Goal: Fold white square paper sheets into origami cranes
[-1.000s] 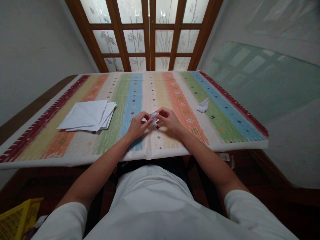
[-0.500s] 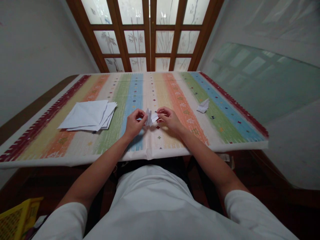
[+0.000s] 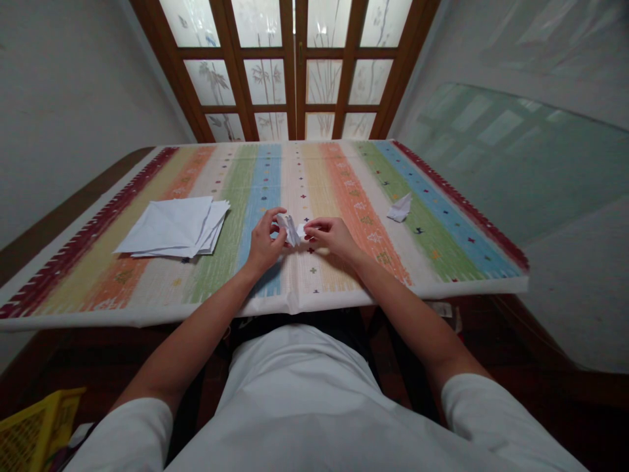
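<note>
A small folded white paper piece (image 3: 289, 229) is held between both hands just above the striped cloth (image 3: 344, 190) near the table's front middle. My left hand (image 3: 264, 240) pinches its left side with thumb and fingers closed. My right hand (image 3: 330, 235) pinches its right tip, fingers curled. Both forearms reach in from the bottom of the view.
A stack of white paper sheets (image 3: 171, 227) lies on the left of the table. A small folded white paper figure (image 3: 400, 208) rests at the right on the green stripe. A yellow crate (image 3: 29, 434) sits on the floor at bottom left. Wooden glazed doors (image 3: 295, 65) stand behind the table.
The paper piece has been opened a little and turned between my fingers. Both hands shifted slightly but stay at the same spot.
</note>
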Tool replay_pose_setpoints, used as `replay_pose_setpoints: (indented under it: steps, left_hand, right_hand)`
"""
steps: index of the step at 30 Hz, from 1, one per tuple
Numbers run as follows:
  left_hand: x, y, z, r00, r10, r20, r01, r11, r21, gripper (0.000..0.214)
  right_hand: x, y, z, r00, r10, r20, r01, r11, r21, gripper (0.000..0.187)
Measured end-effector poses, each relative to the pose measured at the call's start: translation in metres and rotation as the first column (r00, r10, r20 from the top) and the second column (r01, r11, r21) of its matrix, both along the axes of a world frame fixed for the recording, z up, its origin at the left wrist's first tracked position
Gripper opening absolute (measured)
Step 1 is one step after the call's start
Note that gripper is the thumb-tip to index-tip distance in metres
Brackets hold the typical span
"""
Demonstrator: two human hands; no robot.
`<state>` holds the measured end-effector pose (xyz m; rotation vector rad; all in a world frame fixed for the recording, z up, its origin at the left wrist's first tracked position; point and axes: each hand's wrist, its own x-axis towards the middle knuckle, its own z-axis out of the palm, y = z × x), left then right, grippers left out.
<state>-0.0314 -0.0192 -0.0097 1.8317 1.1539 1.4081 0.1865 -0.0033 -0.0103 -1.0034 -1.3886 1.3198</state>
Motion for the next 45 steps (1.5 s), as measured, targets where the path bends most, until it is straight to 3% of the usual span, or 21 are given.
replay_pose_setpoints:
  steps: [4,10,16,22,25,31,33,38,45]
  left_hand:
    - [-0.001,0.003,-0.001,0.999,0.039,-0.007,-0.039,0.999,-0.016,0.015]
    - [-0.002,0.006,-0.001,0.997,-0.006,0.078,0.012,0.997,-0.073,0.033]
    - [-0.003,0.008,-0.002,0.997,0.035,0.072,-0.03,0.996,-0.079,0.019]
    - [-0.002,0.008,-0.005,0.998,0.019,0.058,-0.015,0.997,-0.07,0.021]
    - [-0.003,0.007,-0.005,1.0,-0.012,0.01,0.013,0.998,-0.059,0.022]
    - [-0.006,0.01,-0.003,0.993,-0.055,-0.103,0.059,0.997,0.04,0.008]
    - [-0.007,0.011,-0.003,0.993,-0.082,-0.083,0.083,0.997,0.007,0.006]
    - [-0.006,0.013,-0.01,0.993,-0.116,0.006,0.116,0.982,-0.147,0.024]
    - [-0.005,0.017,-0.021,0.998,-0.055,-0.006,0.052,0.966,-0.252,0.02]
  right_hand:
    - [0.0,-0.001,0.0,1.0,-0.013,-0.027,0.012,0.999,-0.03,0.036]
    - [0.0,0.001,-0.002,0.998,-0.039,-0.04,0.038,0.999,-0.019,0.041]
    - [0.0,0.002,-0.006,1.0,0.01,-0.013,-0.01,1.0,0.007,0.04]
    - [0.0,-0.001,-0.004,0.996,0.092,0.014,-0.092,0.996,0.004,0.031]
    - [-0.001,-0.001,-0.003,0.998,0.06,0.007,-0.06,0.998,-0.023,0.036]
    - [0.002,0.005,-0.007,0.986,-0.124,-0.113,0.114,0.99,-0.089,0.041]
    - [0.003,0.006,-0.008,0.98,-0.132,-0.149,0.115,0.987,-0.113,0.044]
    - [0.005,0.008,-0.011,0.982,-0.071,-0.175,0.046,0.989,-0.143,0.055]
    - [-0.002,0.003,-0.009,0.997,-0.026,-0.073,0.025,1.0,-0.018,0.045]
